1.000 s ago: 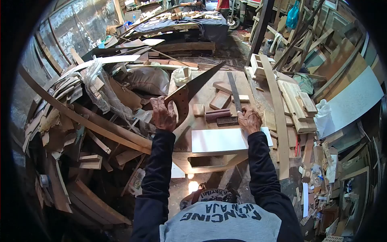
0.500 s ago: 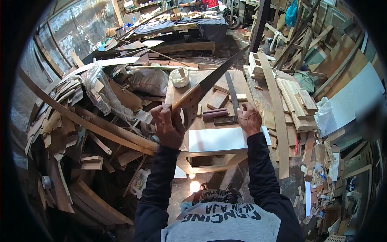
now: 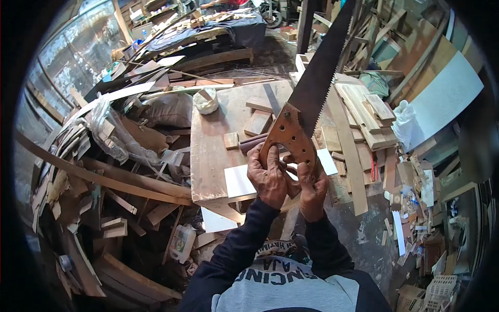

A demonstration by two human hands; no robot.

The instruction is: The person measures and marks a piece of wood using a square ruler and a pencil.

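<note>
A hand saw (image 3: 321, 73) with a dark toothed blade and a wooden handle is held up over the workbench, its blade pointing away and to the right. My left hand (image 3: 269, 177) grips the left side of the handle, and my right hand (image 3: 312, 188) closes on its lower right end. Beneath the hands lies a white board (image 3: 238, 181) on the bench, partly covered by them. Behind the handle, reddish-brown cylinders (image 3: 251, 144) and a small wood block (image 3: 231, 140) rest on the bench. Part of a dark metal square (image 3: 271, 98) shows left of the blade.
The wooden workbench (image 3: 208, 151) carries a white pot (image 3: 206, 101) at its far left corner. Long planks (image 3: 347, 156) and stacked boards (image 3: 364, 114) lie to the right. Scrap wood and plastic sheeting (image 3: 112, 127) pile up on the left. A white panel (image 3: 442, 99) leans at the right.
My right hand has left the bench and taken hold of the saw's handle beside my left hand. The saw has moved right and turned, its blade now steeper and its face toward me.
</note>
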